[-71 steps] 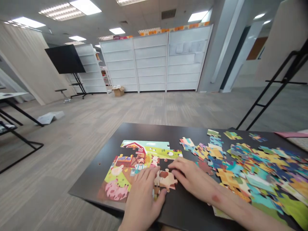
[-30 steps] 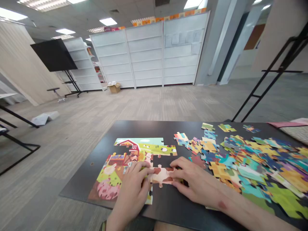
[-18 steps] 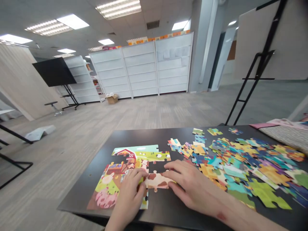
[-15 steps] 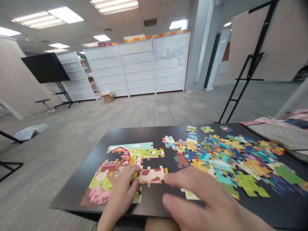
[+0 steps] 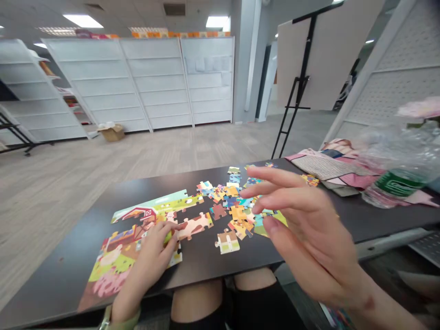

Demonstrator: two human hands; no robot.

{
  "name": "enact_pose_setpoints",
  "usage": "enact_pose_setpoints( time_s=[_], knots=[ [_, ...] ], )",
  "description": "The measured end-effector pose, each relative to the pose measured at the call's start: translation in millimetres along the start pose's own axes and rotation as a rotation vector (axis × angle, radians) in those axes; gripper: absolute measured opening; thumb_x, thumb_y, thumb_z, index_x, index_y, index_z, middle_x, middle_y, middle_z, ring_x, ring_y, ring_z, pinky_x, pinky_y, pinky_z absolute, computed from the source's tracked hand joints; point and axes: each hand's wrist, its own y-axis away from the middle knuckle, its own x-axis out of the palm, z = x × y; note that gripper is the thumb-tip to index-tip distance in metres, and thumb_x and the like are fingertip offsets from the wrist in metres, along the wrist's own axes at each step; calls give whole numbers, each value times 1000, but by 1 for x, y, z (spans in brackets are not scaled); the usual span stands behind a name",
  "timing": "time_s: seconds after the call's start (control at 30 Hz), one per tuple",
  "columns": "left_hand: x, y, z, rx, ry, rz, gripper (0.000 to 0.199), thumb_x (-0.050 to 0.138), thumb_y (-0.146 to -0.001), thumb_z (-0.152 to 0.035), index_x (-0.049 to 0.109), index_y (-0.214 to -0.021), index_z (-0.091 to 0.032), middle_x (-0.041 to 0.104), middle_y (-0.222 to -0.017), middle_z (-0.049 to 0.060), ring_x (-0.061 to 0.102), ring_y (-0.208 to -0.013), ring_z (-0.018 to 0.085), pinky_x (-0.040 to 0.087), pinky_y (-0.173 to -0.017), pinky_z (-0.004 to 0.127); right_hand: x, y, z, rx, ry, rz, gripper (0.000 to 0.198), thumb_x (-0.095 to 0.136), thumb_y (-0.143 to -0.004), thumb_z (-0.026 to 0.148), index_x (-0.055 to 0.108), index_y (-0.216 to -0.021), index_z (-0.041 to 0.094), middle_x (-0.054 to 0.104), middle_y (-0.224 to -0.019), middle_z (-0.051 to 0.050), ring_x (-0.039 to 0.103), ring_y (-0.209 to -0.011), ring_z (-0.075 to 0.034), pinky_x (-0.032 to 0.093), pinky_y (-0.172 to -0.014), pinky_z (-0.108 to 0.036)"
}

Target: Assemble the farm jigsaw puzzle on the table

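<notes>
A partly joined farm jigsaw puzzle (image 5: 113,256) with a red barn, a hen and pink pigs lies on the left of the dark table. My left hand (image 5: 154,250) rests flat over its right part, fingertips at the brown-spotted cow pieces (image 5: 194,225), hiding some of the picture. Above the heap of loose puzzle pieces (image 5: 237,213) hovers my right hand (image 5: 309,224), fingers apart and holding nothing; it hides much of the heap. A single brown, white and green puzzle piece (image 5: 227,242) lies between the two hands, near the table's front edge.
On the table's right side are a pink-and-grey cloth bag (image 5: 319,169) and a clear plastic bottle (image 5: 392,185) with a green label. Beyond the dark table (image 5: 130,185) stand a black easel (image 5: 299,91) and white shelves (image 5: 151,87). My knees are under the front edge.
The view has swung to the right. My right hand has moved away from the cow pieces and risen over the loose heap. My left hand stays on the puzzle.
</notes>
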Motion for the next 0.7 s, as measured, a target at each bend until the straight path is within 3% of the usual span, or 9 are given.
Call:
enact_pose_setpoints(
  time_s=[0.17, 0.33, 0.43, 0.57, 0.7],
  knots=[
    [8, 1, -10, -58, -24, -30, 28, 41, -99, -39, 66, -102, -25, 66, -110, 8, 60, -107, 30, 49, -92, 46, 47, 25, -64, 90, -55, 315, 29, 46, -95, 9, 58, -116, 23, 68, -115, -8, 61, -114, -22, 52, -99, -42],
    [10, 9, -13, -50, -94, -25, 26, 45, -100, -36, 65, -116, -29, 60, -129, 8, 53, -123, 31, 45, -102, 53, 77, 59, -76, 245, -6, 531, 32, 66, -84, 18, 62, -116, 21, 66, -123, -9, 53, -124, -28, 45, -107, -50],
    [9, 11, -20, -22, -184, 35, 29, 52, -97, -34, 62, -125, -35, 52, -144, 5, 45, -133, 33, 40, -108, 58, 78, 57, -76, 288, 4, 591, 27, 67, -85, 20, 66, -111, 23, 67, -123, -9, 55, -122, -28, 43, -109, -51],
    [7, 10, -28, -20, -195, 73, 27, 53, -98, -30, 64, -122, -34, 56, -141, 3, 47, -131, 31, 41, -108, 56, 83, 44, -80, 331, 9, 627, 30, 71, -80, 17, 68, -109, 25, 68, -121, -8, 59, -117, -28, 48, -104, -47],
    [6, 9, -30, -14, -188, 71, 29, 53, -97, -28, 63, -124, -34, 56, -140, 5, 47, -131, 31, 43, -107, 56, 97, 31, -78, 205, 4, 599, 29, 70, -81, 12, 71, -107, 27, 70, -118, -6, 62, -114, -26, 51, -100, -45]
  ],
)
